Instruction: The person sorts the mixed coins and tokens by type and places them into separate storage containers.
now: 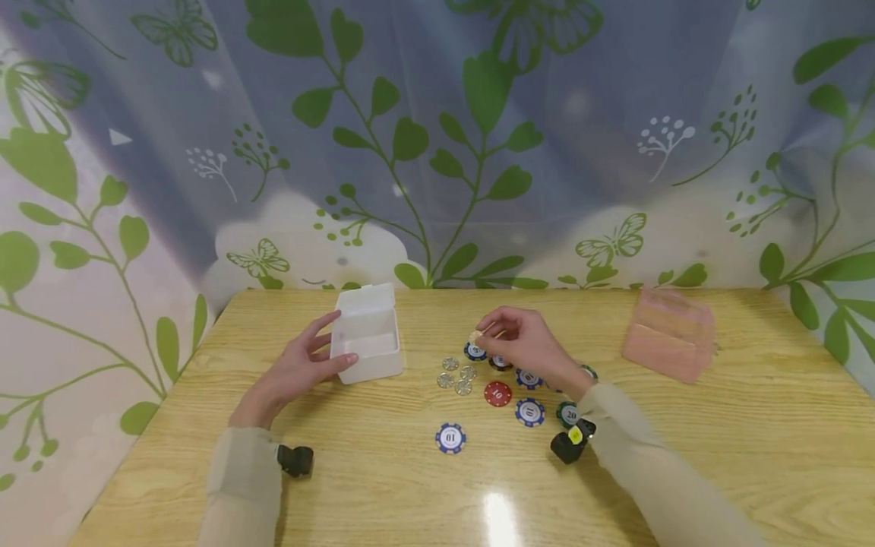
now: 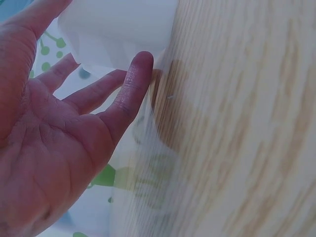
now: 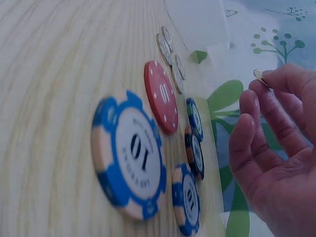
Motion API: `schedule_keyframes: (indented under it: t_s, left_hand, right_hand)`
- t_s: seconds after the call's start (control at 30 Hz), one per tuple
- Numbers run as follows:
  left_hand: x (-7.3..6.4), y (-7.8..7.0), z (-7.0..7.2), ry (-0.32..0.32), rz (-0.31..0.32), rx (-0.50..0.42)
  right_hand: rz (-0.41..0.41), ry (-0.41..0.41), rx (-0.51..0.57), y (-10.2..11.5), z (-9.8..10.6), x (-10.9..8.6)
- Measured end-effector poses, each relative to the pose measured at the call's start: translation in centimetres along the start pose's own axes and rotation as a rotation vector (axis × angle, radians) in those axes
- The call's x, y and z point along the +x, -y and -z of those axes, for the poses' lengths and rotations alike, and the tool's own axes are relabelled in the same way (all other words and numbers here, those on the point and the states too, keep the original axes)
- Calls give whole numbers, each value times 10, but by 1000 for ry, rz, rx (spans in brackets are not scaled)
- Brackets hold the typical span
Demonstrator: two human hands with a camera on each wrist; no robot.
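Note:
In the head view my left hand holds the white box at its left side, thumb over the near wall and fingers along the outer side. The box's lid is raised at the back, and its visible inside is bare. My right hand pinches a small gold-coloured coin between thumb and index finger, above a blue chip. Left of that hand lie several metallic coins. A red chip marked 10 and a blue-and-white chip lie below it.
Nearer the front lies another blue-and-white chip. A green chip is beside the right wrist, with more chips partly hidden under the forearm. A pink translucent case stands at the back right. A patterned curtain hangs behind the table.

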State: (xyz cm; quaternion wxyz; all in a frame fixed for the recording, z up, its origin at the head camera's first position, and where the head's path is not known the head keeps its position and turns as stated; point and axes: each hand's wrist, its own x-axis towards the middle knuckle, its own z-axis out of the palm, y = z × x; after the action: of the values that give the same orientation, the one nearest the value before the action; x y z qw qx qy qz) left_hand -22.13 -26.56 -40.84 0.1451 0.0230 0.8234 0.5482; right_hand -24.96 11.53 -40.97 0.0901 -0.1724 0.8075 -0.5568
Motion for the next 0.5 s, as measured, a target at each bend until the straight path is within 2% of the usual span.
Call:
schedule_keyframes:
  t_s: [0.5]
  left_hand:
    - [1,1,0,3,2,-4]
  right_hand:
    - [-1,15,14,10,-16,7]
